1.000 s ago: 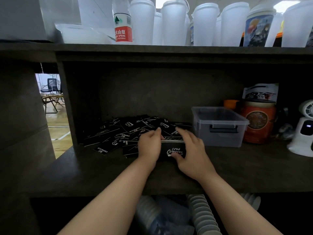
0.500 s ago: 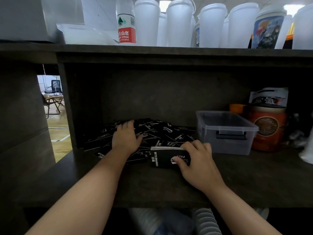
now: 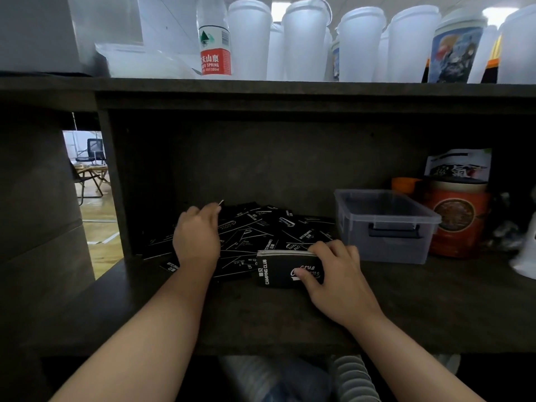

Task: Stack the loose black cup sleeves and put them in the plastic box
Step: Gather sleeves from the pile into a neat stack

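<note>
Head view: the stack of sleeves stood on edge at the front of the shelf, near centre. My right hand clamped it, thumb on the printed face, fingers curled over the top edge, probably to keep the gathered pieces squared and upright while more came in. At nine o'clock from the stack my left hand was down among the loose sleeves, fingers bent round one thin piece, its pale edge showing at the fingertips. The loose ones lay fanned and overlapping from ten to one o'clock behind the stack. The plastic box sat at two o'clock, lidless, nothing seen inside, so I judged no stack had gone in yet. An orange tin stood just beyond it at three o'clock. Shelf was dark, rough board, dimly lit. Twelve o'clock high, the upper shelf held white cups and a water bottle. Far left, a gap showed a wooden floor and a chair.
</note>
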The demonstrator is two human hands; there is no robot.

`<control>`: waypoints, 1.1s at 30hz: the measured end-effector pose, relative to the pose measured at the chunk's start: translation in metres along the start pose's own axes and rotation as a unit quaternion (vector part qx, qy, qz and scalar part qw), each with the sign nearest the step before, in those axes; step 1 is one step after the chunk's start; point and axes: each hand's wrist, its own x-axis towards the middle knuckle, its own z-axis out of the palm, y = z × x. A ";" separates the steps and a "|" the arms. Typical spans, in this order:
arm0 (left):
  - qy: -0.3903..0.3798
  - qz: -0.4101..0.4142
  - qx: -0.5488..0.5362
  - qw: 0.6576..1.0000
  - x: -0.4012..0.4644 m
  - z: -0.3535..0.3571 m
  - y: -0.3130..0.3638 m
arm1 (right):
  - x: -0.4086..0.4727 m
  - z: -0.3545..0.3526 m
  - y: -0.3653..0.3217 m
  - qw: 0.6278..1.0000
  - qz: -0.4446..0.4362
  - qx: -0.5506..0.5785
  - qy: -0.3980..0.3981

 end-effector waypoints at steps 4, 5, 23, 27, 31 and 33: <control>0.000 -0.073 -0.057 0.996 -0.002 -0.005 -0.002 | -0.001 -0.001 -0.001 1.000 -0.008 0.016 0.003; -0.011 -0.095 -0.072 0.993 -0.003 -0.005 -0.002 | -0.001 -0.002 -0.001 1.000 -0.012 0.020 0.004; -0.261 -0.180 -0.381 0.869 -0.038 -0.033 0.044 | 0.000 -0.005 -0.004 0.996 0.035 0.076 -0.006; -0.281 -0.228 -0.401 0.841 -0.061 -0.041 0.068 | 0.001 -0.004 -0.003 0.996 0.035 0.079 -0.009; -0.232 -0.291 -0.385 0.844 -0.079 -0.029 0.091 | -0.001 -0.002 -0.001 0.999 -0.015 0.027 -0.016; -0.171 -0.306 -0.407 0.844 -0.082 -0.027 0.101 | -0.001 -0.002 -0.001 1.000 -0.025 0.016 -0.010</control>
